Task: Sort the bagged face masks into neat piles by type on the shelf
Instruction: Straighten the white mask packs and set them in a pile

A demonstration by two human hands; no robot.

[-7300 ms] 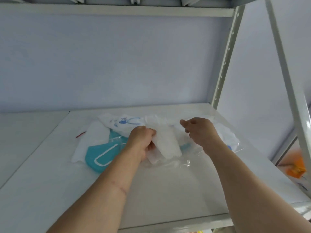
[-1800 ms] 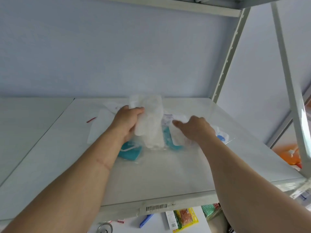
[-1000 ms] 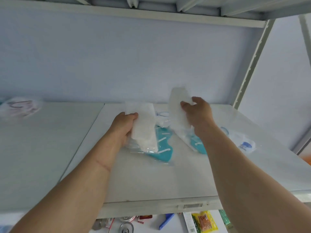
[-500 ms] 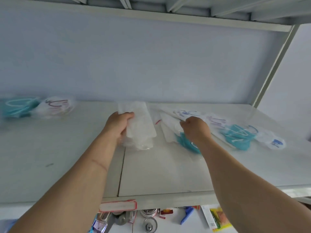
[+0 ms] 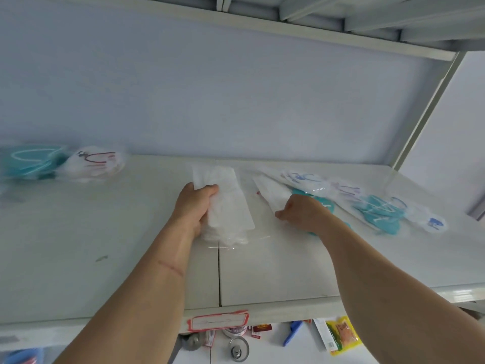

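Observation:
My left hand (image 5: 195, 208) grips a stack of bagged white masks (image 5: 225, 206), held just above the white shelf (image 5: 105, 245) near its middle seam. My right hand (image 5: 301, 212) pinches the corner of another bagged white mask (image 5: 270, 193) lying at the edge of the mixed heap. That heap (image 5: 367, 206) spreads to the right, with teal masks and white masks bearing blue print, all in clear bags. At the far left of the shelf lie a pile of teal masks (image 5: 29, 161) and a pile of white masks with red print (image 5: 94, 162).
A metal upright (image 5: 425, 111) stands at the back right and the upper shelf's frame (image 5: 262, 24) runs overhead. A red-bordered label (image 5: 217, 321) is stuck on the shelf's front edge. Below lie small items, among them a yellow packet (image 5: 341, 334).
The view swung left, bringing the two left piles into sight. My left hand carried its white stack leftward to the seam. My right hand dropped from a raised mask back onto the heap.

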